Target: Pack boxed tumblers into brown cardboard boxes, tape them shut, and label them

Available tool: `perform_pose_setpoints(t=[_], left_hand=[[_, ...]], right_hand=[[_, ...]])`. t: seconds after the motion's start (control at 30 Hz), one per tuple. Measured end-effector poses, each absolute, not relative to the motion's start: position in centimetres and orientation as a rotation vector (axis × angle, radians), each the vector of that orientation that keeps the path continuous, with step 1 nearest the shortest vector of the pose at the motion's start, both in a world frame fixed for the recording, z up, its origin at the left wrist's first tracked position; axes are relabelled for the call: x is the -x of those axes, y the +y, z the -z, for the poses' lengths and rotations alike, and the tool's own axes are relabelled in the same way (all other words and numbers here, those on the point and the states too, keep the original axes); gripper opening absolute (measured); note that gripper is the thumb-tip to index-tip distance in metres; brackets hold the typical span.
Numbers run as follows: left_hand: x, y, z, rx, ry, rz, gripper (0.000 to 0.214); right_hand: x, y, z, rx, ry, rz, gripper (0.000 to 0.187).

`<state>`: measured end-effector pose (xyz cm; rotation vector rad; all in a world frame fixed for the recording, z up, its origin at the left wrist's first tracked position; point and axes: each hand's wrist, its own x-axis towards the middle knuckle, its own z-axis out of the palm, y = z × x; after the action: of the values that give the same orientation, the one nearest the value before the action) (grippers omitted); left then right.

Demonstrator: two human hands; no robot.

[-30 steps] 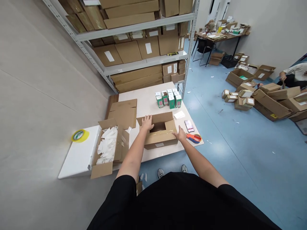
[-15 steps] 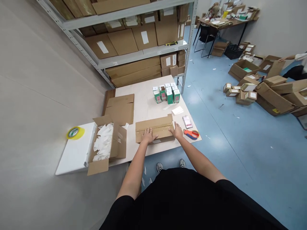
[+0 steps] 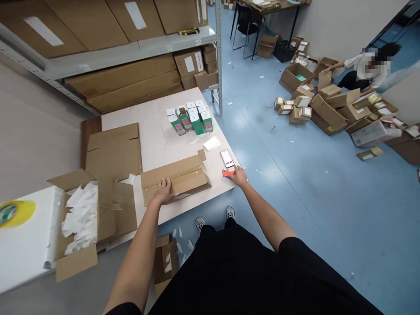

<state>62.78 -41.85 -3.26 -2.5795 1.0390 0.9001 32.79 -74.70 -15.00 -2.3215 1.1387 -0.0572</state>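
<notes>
My left hand (image 3: 164, 190) lies flat, fingers spread, on the near edge of a closed cardboard box (image 3: 180, 175) whose flaps are folded down. The box sits at the front of the white table (image 3: 154, 142). My right hand (image 3: 239, 176) reaches to the table's right front corner and closes over an orange-red tape dispenser (image 3: 227, 173), most of which it hides. A phone (image 3: 227, 158) lies just behind the dispenser.
Several small green-and-white cartons (image 3: 190, 120) and a white card (image 3: 211, 143) stand further back. Flat cardboard (image 3: 113, 148) lies left, beside an open box of white packing (image 3: 82, 214) and a yellow tape roll (image 3: 15, 210). Shelving (image 3: 131, 52) is behind. A person (image 3: 362, 70) sits among floor boxes (image 3: 328, 109).
The box's flaps were open and are now folded shut. My right hand left the box and moved right onto the tape dispenser. The view has swung left and down.
</notes>
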Motion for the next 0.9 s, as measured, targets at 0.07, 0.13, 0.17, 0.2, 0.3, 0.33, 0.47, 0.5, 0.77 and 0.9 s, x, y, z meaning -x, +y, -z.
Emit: perform_pose_setpoints(t=[0.07, 0.13, 0.17, 0.2, 0.3, 0.33, 0.47, 0.5, 0.77, 0.9], left_hand=[[-62.0, -42.2, 3.6, 2.6, 1.04, -0.87, 0.124], [-61.0, -42.9, 3.8, 2.604, 1.037, -0.866, 0.118], [-60.4, -43.4, 3.9, 2.602, 1.034, -0.873, 0.116], [-59.8, -43.9, 4.0, 2.601, 1.029, -0.882, 0.115], [-58.2, -45.5, 4.0, 2.604, 1.014, -0.917, 0.114], [-57.8, -45.9, 3.9, 2.605, 1.008, -0.932, 0.115], [-57.1, -46.6, 3.4, 2.601, 0.99, -1.019, 0.119], [-57.1, -46.7, 3.3, 2.597, 0.986, -1.037, 0.119], [-56.8, -47.2, 3.2, 2.633, 0.941, -1.063, 0.119], [-56.5, -47.4, 3.4, 2.681, 0.924, -1.095, 0.118]], right_hand=[[-31.5, -75.9, 16.3, 2.295, 1.121, -0.018, 0.045], [-31.0, -76.5, 17.2, 2.285, 1.038, -0.074, 0.033], [-30.9, -76.5, 17.6, 2.284, 0.996, -0.113, 0.031], [-31.0, -76.4, 17.9, 2.281, 0.966, -0.162, 0.03], [-31.3, -75.6, 18.7, 2.264, 0.96, -0.325, 0.035], [-31.4, -75.3, 18.9, 2.261, 0.972, -0.358, 0.038], [-32.1, -74.4, 19.6, 2.229, 1.069, -0.408, 0.042], [-32.3, -74.4, 19.6, 2.216, 1.095, -0.414, 0.04], [-31.7, -76.1, 16.1, 2.211, 1.202, -0.268, 0.027], [-31.5, -75.0, 12.0, 2.102, 1.001, 0.143, 0.042]])
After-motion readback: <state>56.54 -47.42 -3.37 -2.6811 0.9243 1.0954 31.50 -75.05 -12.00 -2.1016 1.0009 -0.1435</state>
